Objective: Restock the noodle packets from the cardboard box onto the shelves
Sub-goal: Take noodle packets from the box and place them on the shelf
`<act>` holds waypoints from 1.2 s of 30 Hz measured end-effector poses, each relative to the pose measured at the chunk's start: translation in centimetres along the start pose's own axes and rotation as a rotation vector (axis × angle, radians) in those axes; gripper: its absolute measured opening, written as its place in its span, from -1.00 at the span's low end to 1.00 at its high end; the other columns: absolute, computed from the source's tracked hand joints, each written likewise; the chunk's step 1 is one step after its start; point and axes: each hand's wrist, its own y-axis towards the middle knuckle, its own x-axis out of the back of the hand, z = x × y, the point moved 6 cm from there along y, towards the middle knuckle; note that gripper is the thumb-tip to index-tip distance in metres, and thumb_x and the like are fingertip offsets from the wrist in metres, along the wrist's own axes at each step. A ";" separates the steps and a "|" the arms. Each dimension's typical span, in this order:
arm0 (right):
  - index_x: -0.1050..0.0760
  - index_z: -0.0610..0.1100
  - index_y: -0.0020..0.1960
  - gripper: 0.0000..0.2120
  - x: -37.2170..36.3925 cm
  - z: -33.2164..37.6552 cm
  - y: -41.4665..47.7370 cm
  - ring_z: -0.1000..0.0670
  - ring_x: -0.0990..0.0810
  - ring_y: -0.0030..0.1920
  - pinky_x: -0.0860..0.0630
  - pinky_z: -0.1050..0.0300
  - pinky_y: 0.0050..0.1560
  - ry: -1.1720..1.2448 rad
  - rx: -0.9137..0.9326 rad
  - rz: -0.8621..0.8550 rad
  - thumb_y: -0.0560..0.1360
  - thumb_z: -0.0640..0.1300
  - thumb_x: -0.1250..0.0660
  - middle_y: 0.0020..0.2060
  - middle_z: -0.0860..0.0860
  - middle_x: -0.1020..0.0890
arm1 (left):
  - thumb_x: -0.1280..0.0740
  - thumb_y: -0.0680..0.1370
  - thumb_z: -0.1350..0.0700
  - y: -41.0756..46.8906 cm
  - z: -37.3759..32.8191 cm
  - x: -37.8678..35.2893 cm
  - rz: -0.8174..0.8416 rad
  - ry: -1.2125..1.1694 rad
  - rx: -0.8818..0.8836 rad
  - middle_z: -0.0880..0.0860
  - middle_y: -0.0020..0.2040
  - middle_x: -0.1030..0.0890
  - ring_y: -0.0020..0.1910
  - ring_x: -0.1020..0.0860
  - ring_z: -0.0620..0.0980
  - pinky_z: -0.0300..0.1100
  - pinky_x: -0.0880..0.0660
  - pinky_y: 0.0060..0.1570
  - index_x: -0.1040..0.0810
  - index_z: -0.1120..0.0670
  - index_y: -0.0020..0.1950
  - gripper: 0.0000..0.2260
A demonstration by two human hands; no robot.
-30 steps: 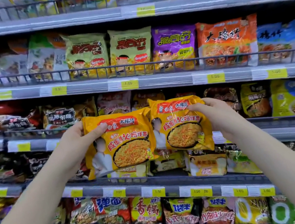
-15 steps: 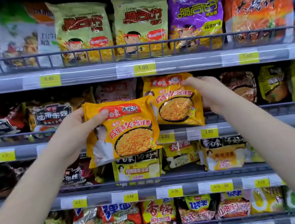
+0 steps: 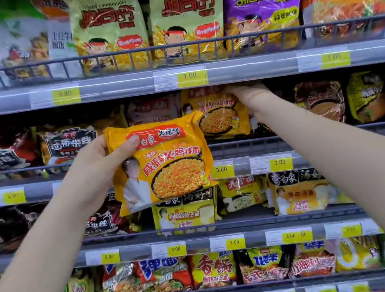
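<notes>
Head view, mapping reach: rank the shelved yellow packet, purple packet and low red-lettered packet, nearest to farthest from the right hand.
1. Shelved yellow packet, gripped by the right hand.
2. Purple packet, shelf above.
3. Red-lettered packet, two shelves below.

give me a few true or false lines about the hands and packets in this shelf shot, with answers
1. The left hand holds a yellow packet in front of the shelves. True.
2. The right hand holds nothing. False: it grips the top of a second yellow packet at the shelf behind.
3. On the top shelf in view, the purple packet stands to the right of the two green packets. True.
4. The price tag just above the second yellow packet reads 5.00. False: it reads 1.00.
</notes>
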 end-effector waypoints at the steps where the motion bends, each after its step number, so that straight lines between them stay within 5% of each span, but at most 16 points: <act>1: -0.39 -0.12 0.48 -0.31 -0.2 -0.2 0.3 -0.15 -0.51 0.39 -0.50 -0.14 0.33 -0.008 0.003 0.000 0.46 0.15 -0.48 0.43 -0.07 -0.50 | -0.40 0.52 -0.09 -0.1 0.1 0.1 0.002 0.003 0.001 0.14 -0.40 -0.57 -0.35 -0.55 0.12 0.00 -0.43 -0.25 -0.55 0.05 -0.11 -0.79; 5: -0.38 -0.16 0.49 -0.28 -0.7 -1.5 1.2 -0.15 -0.53 0.37 -0.49 0.05 0.32 0.006 0.028 -0.006 0.45 0.14 -0.47 0.41 -0.12 -0.51 | -0.39 0.56 -0.05 -0.3 0.3 0.6 -0.012 0.023 -0.002 0.17 -0.39 -0.59 -0.37 -0.56 0.09 -0.07 -0.45 -0.31 -0.54 0.06 -0.11 -0.81; 11: -0.24 -0.04 0.59 -0.25 -1.2 -1.9 1.6 -0.13 -0.36 0.50 -0.36 0.02 0.44 -0.134 0.074 -0.007 0.50 0.14 -0.44 0.54 -0.04 -0.35 | -0.39 0.54 -0.03 -0.2 0.6 0.5 -0.004 -0.004 0.016 0.17 -0.40 -0.59 -0.40 -0.58 0.04 -0.16 -0.50 -0.37 -0.54 0.12 -0.03 -0.79; 18: -0.33 -0.10 0.50 -0.33 -0.8 -1.2 1.1 -0.13 -0.49 0.39 -0.42 0.18 0.22 -0.374 0.182 -0.115 0.52 0.20 -0.39 0.43 -0.07 -0.48 | -0.37 0.58 0.04 0.3 0.8 -0.7 0.033 -0.054 0.037 0.17 -0.41 -0.58 -0.45 -0.61 0.02 -0.22 -0.54 -0.48 -0.55 0.13 0.04 -0.83; 23: -0.41 -0.14 0.46 -0.26 -0.1 -1.0 0.5 -0.12 -0.56 0.32 -0.49 0.15 0.21 -0.395 0.200 -0.144 0.46 0.29 -0.41 0.34 -0.09 -0.58 | -0.37 0.57 0.00 1.2 0.9 -1.9 0.048 -0.051 0.021 0.16 -0.40 -0.60 -0.38 -0.63 -0.02 -0.26 -0.54 -0.33 -0.55 0.11 -0.01 -0.82; 27: -0.51 -0.19 0.29 -0.38 1.6 -0.8 -1.0 -0.15 -0.62 0.16 -0.57 0.09 0.05 -0.440 0.307 -0.206 0.47 0.27 -0.41 0.15 -0.13 -0.64 | -0.38 0.55 -0.05 2.0 0.9 -3.1 0.063 -0.036 0.001 0.18 -0.36 -0.61 -0.36 -0.60 0.02 -0.09 -0.53 -0.21 -0.55 0.14 0.00 -0.75; 33: -0.47 -0.14 0.33 -0.46 2.6 -0.3 -4.8 -0.04 -0.56 0.10 -0.54 0.07 0.09 -0.509 0.485 -0.165 0.48 0.13 -0.47 0.13 -0.07 -0.59 | -0.38 0.56 -0.03 3.5 0.7 -5.7 0.089 -0.103 0.004 0.16 -0.37 -0.58 -0.39 -0.57 0.04 -0.09 -0.53 -0.30 -0.54 0.24 0.16 -0.65; 36: -0.48 -0.10 0.30 -0.54 3.0 0.2 -6.4 0.01 -0.56 0.03 -0.56 0.06 0.06 -0.488 0.524 -0.179 0.51 0.11 -0.43 0.07 -0.03 -0.59 | -0.38 0.58 0.00 4.3 0.6 -6.5 0.091 -0.125 0.003 0.10 -0.38 -0.61 -0.41 -0.59 0.01 -0.12 -0.54 -0.38 -0.55 0.17 0.09 -0.76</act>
